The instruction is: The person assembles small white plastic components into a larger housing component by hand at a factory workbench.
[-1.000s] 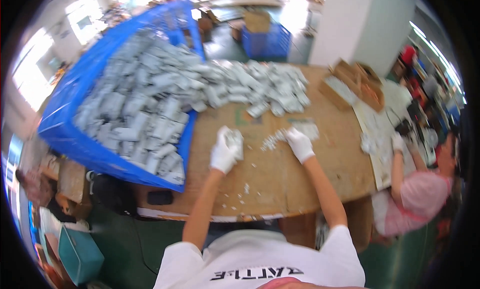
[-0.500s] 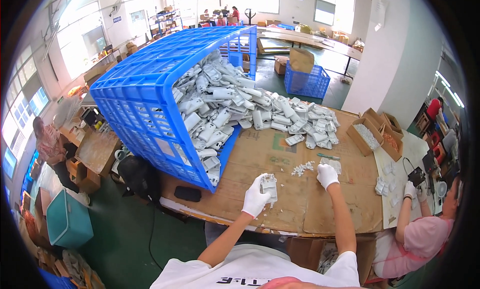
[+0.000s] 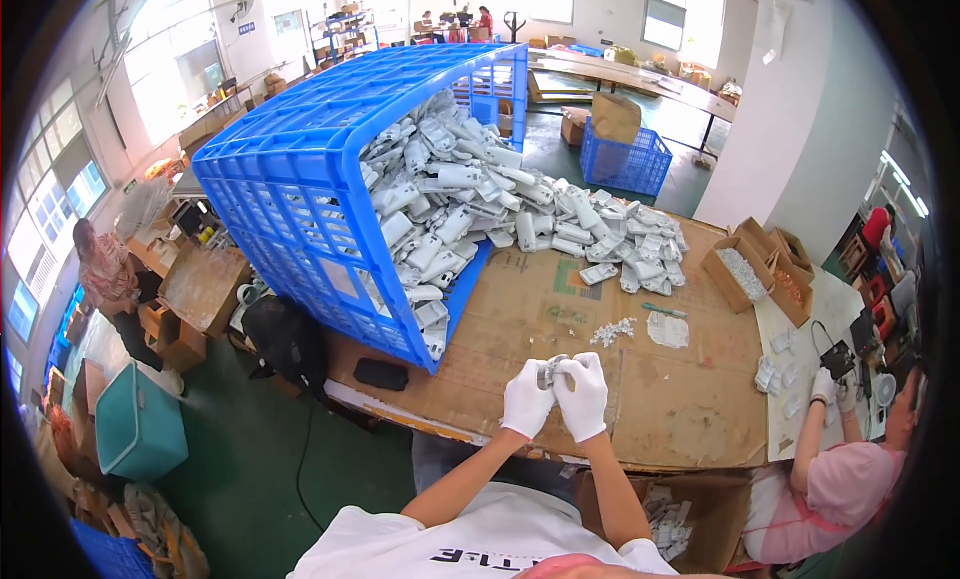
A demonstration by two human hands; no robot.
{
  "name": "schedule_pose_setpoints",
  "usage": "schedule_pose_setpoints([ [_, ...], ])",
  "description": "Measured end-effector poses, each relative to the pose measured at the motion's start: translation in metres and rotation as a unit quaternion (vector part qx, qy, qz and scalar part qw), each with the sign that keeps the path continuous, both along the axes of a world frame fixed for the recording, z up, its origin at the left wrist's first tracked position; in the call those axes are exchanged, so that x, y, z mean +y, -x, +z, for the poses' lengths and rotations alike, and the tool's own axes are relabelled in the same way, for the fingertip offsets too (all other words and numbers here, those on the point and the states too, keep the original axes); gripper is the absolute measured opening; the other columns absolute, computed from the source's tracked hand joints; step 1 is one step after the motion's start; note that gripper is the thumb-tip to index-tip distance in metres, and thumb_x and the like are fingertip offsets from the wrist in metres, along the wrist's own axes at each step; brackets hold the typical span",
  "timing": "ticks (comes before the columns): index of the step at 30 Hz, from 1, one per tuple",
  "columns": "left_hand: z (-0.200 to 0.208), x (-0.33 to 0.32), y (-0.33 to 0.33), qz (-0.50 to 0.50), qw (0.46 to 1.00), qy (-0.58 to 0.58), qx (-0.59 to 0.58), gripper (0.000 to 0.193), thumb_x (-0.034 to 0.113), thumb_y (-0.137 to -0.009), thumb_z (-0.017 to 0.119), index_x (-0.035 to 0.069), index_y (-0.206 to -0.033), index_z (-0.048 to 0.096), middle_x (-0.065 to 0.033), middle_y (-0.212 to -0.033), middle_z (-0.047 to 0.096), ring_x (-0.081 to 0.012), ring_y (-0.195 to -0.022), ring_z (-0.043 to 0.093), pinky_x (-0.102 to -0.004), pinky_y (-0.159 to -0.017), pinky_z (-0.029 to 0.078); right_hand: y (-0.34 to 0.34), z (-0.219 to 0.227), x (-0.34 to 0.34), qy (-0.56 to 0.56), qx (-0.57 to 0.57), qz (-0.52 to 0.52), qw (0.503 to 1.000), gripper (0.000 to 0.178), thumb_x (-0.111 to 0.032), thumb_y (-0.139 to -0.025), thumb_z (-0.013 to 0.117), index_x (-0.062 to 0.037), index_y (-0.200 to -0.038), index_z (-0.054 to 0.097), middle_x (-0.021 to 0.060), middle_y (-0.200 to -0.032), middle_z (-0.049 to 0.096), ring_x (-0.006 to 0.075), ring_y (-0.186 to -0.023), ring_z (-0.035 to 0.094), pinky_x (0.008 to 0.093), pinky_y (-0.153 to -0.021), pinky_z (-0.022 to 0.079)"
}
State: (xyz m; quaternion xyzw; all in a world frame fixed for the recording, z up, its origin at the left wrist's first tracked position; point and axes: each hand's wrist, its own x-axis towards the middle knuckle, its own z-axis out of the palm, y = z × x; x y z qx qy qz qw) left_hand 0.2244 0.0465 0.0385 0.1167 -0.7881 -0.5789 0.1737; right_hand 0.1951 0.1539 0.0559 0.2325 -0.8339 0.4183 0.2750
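Note:
Both my hands, in white gloves, meet above the near part of the cardboard-covered table (image 3: pixel 700 389). My left hand (image 3: pixel 527 401) grips a light grey plastic housing (image 3: pixel 547 373), which is largely covered by fingers. Against its right side, the fingers of my right hand (image 3: pixel 583 399) are pinched together; whether a small part is between them is hidden. Beyond the hands lie loose small white plastic pieces (image 3: pixel 612 332). Right of these are a whitish flat patch (image 3: pixel 668 329) and a green-handled tool (image 3: pixel 662 310). A heap of similar housings (image 3: pixel 600 229) spreads across the far table.
A blue crate (image 3: pixel 290 169) lies on its side at left, spilling housings. A black case (image 3: pixel 381 374) sits by the front edge. Cardboard boxes (image 3: pixel 728 287) of small parts stand at right, near a co-worker (image 3: pixel 850 479). An open carton (image 3: pixel 722 519) holds housings below the edge.
My right hand has come left from beside the small white pieces to the housing. My left hand has turned the housing, whose open inside showed before. The view has shifted slightly.

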Motion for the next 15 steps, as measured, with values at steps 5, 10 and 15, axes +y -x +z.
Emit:
schedule_pose_setpoints([
  [5,-0.004,-0.001,-0.001,0.0,1.0,-0.005,0.009,0.024,0.016,-0.082,0.074,0.005,-0.099,0.061,-0.0195,-0.087,0.069,-0.0387,-0.085,0.068,-0.0429,-0.071,0.053,0.003,-0.007,-0.001,-0.025,0.009,-0.001,1.0,0.017,0.001,-0.073,0.073,-0.0051,-0.086,0.065,0.0103,-0.088,0.054,0.0271,-0.082,0.059,0.0349,-0.073,0.048],
  [10,-0.012,-0.001,-0.007,-0.028,0.999,0.036,-0.006,0.027,0.022,-0.081,0.075,0.005,-0.1,0.065,-0.016,-0.086,0.071,-0.0284,-0.081,0.072,-0.0372,-0.073,0.054,0.004,-0.012,0.009,0.028,-0.085,0.012,0.996,0.018,-0.002,-0.074,0.075,-0.0061,-0.089,0.066,0.0098,-0.098,0.058,0.0248,-0.093,0.063,0.0356,-0.078,0.052],
  [15,-0.009,-0.009,-0.009,-0.093,0.989,0.067,0.093,0.016,0.012,-0.085,0.068,0.005,-0.099,0.066,-0.0165,-0.089,0.068,-0.0263,-0.079,0.068,-0.0365,-0.073,0.054,0.015,-0.019,0.026,0.242,-0.362,0.195,0.879,0.027,-0.008,-0.088,0.067,-0.0015,-0.114,0.068,0.0132,-0.112,0.07,0.0185,-0.097,0.068,0.0333,-0.09,0.054],
])
